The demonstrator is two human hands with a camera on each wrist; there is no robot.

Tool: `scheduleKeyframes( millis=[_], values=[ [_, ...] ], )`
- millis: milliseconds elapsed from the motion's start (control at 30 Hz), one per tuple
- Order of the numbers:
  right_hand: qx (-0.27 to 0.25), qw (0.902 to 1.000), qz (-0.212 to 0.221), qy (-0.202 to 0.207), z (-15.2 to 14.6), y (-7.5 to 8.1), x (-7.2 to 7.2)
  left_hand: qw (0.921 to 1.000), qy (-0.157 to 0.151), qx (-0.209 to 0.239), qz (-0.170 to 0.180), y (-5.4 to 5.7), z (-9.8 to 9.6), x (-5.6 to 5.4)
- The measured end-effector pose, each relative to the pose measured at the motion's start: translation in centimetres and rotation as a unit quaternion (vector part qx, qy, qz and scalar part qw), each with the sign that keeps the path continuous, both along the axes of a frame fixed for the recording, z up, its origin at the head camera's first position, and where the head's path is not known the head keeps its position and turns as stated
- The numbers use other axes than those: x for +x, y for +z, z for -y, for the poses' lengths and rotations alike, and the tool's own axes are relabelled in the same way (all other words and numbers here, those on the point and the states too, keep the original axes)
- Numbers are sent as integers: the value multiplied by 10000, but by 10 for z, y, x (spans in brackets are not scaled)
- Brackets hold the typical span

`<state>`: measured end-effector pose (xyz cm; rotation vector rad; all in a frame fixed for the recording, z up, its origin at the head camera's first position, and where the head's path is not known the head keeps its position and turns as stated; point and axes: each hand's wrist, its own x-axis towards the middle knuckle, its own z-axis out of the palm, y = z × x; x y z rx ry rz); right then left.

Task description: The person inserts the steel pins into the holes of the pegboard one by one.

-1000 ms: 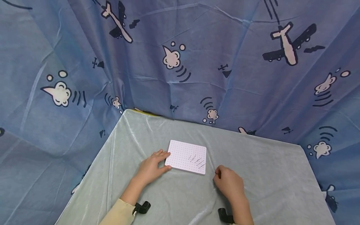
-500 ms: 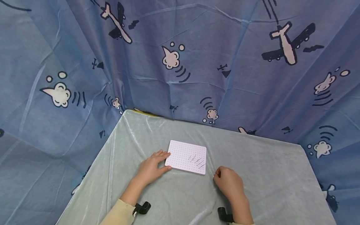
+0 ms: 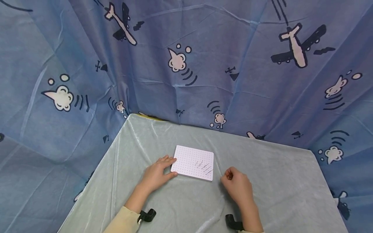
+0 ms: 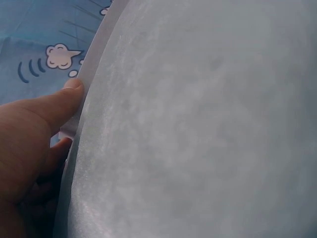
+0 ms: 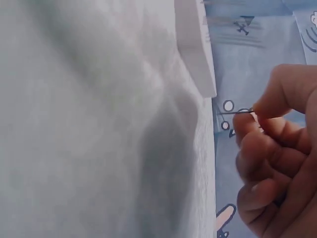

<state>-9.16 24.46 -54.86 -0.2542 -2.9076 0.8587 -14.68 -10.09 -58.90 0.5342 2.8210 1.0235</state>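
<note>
A white pegboard [image 3: 186, 158], dotted with rows of small holes, lies flat on the cloth. Several thin dark needles [image 3: 199, 164] stand out of its right part. My left hand [image 3: 155, 173] rests at the board's left end, with fairly straight fingers on the left edge and the thumb [image 4: 72, 91] at the near corner. To the right of the board, apart from it, my right hand [image 3: 237, 186] pinches a thin dark needle [image 5: 237, 113] between thumb and index finger; its other fingers are curled. In the head view that needle is too small to make out.
Pale green velvety cloth [image 3: 279, 181] covers the table. Blue curtains [image 3: 204, 64] printed with aeroplanes and clouds hang behind and at the sides. A black wrist mount [image 3: 148, 215] sits on the left wrist and another black mount [image 3: 233, 223] on the right.
My right hand has turned slightly, and its fingers have shifted a little up and away. The left hand and the pegboard have stayed put.
</note>
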Motion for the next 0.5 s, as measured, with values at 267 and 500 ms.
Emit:
scheduleKeyframes(
  millis=[267,500],
  values=[
    [-1266,9915,-281,74,13,3,-1,10000,0,20,-13,-1,1,1],
    [-1705,9838,-359,429,24,5,-1,10000,-15,3,-89,-3,1,-1]
  ],
)
